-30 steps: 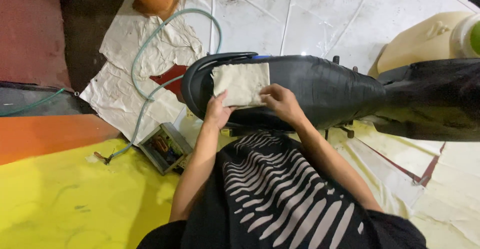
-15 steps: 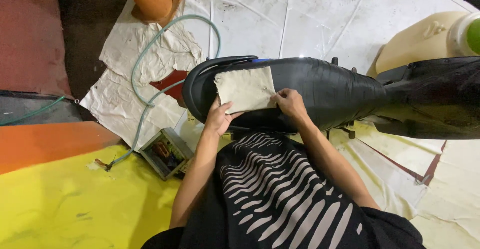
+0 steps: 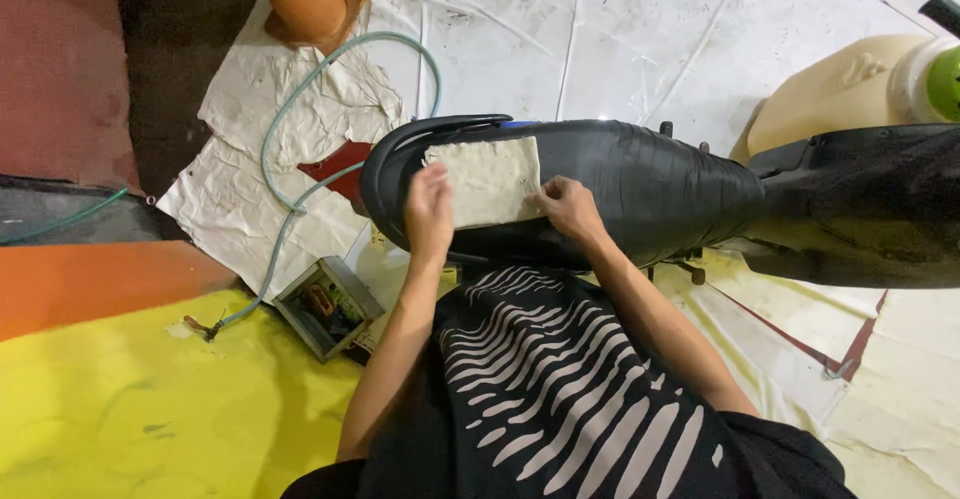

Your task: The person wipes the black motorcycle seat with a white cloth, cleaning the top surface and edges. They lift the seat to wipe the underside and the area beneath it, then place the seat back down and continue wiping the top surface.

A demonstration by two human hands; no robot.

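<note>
On the black seat (image 3: 640, 184), your left hand (image 3: 430, 209) and right hand (image 3: 567, 207) pressed flat fingers on the pale patch (image 3: 487, 179); next, smooth toward 12 o'clock.

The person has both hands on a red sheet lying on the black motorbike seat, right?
Not quite. The sheet is cream-white, not red; the head view shows this. The rest holds: the left hand and the right hand both rest on it, and it lies on the black motorbike seat.
</note>
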